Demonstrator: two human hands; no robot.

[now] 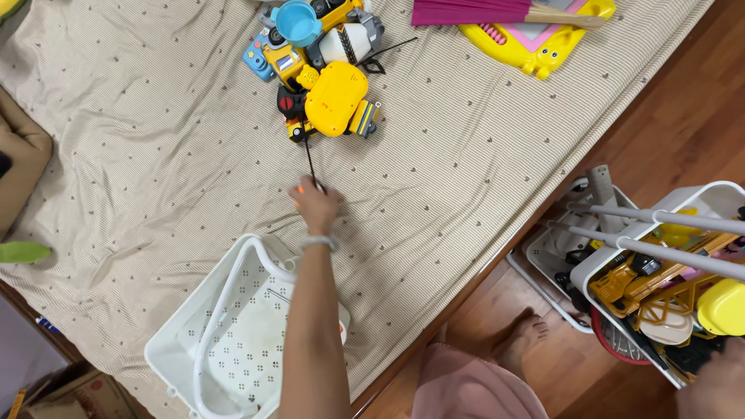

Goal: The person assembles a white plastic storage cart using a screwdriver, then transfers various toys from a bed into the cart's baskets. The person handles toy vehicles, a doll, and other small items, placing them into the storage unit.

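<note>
Left hand [314, 203] on bed [155, 155], fingers closed on black rod [310, 159].

Near edge of bed: white perforated basket [233, 334], arm passing over its rim. Left hand mid-bed beyond it, pinching the near end of the thin rod; rod runs up to the toy pile [322, 66] at the far edge, yellow, blue and grey pieces heaped together. Far right corner: yellow drawing board [543, 43] with magenta fan [473, 12] across it. Right hand [718, 388] at lower right by the floor bins [660, 271]; grip cannot be told.
</note>
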